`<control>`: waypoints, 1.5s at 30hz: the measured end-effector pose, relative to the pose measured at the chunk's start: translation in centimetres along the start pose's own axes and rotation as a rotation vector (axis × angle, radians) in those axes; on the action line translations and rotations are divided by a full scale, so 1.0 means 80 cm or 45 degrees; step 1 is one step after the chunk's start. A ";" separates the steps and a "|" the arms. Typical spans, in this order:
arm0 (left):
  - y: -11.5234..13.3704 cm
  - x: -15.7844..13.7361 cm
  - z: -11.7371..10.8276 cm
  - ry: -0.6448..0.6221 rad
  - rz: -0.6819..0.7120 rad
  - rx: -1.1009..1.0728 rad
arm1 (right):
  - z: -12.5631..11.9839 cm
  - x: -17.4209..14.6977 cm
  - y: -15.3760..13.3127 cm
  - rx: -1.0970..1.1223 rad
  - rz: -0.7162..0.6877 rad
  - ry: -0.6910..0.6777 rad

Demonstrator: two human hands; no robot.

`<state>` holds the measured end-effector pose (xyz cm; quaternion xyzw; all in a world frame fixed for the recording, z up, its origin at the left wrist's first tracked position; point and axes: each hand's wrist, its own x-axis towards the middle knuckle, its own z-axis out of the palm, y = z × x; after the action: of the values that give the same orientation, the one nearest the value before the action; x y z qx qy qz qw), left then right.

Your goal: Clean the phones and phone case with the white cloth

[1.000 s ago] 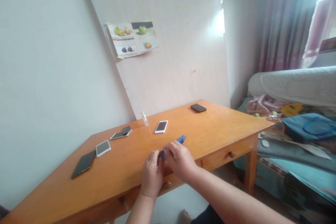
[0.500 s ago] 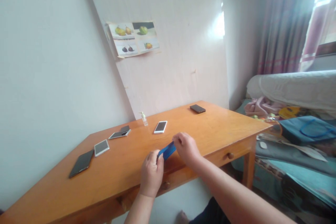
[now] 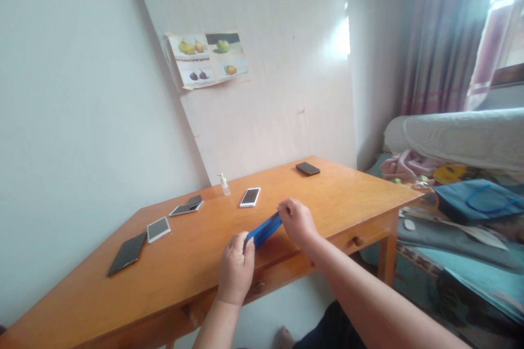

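Holding a flat, narrow, glossy blue oblong [image 3: 266, 231] at the lower centre of the frame, with the left hand [image 3: 236, 267] in a closed grip on its lower-left end and the right hand [image 3: 301, 223] in a tight, folded grip on its upper-right end. Cannot tell whether to call it a phone or a cover. Tilted upward to the right, and probably held by both ends to steady it and bare its middle. Seemingly raised over the near side of the orange-brown wooden counter [image 3: 347, 196].

Laid flat there, presumably for easy sight and reach: at left, a large black slab [image 3: 127, 254], just beside a white-framed grey slab [image 3: 158, 229]; further back, a silver-edged slab [image 3: 180, 210] overlapped in view by a small dark grey slab [image 3: 195, 200]. Set upright near the far edge, a clear pump bottle [image 3: 224, 185]. Placed beyond the hands, a white-framed phone [image 3: 250, 197]; well apart, near the far corner, a black phone [image 3: 308, 168].

Widest for moving to the right, between black phone and near edge; tighter toward the left row. Bounded below by a drawer front with a round wooden knob [image 3: 358, 241].
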<state>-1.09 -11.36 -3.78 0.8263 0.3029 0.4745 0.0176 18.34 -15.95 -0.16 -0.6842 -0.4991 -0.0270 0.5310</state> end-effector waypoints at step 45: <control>-0.003 0.004 -0.005 -0.042 -0.117 -0.030 | 0.019 0.005 -0.009 0.525 0.173 -0.104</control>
<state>-1.39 -11.04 -3.39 0.8191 0.3347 0.4628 0.0540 17.28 -14.60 -0.08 -0.5938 -0.4677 0.1392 0.6398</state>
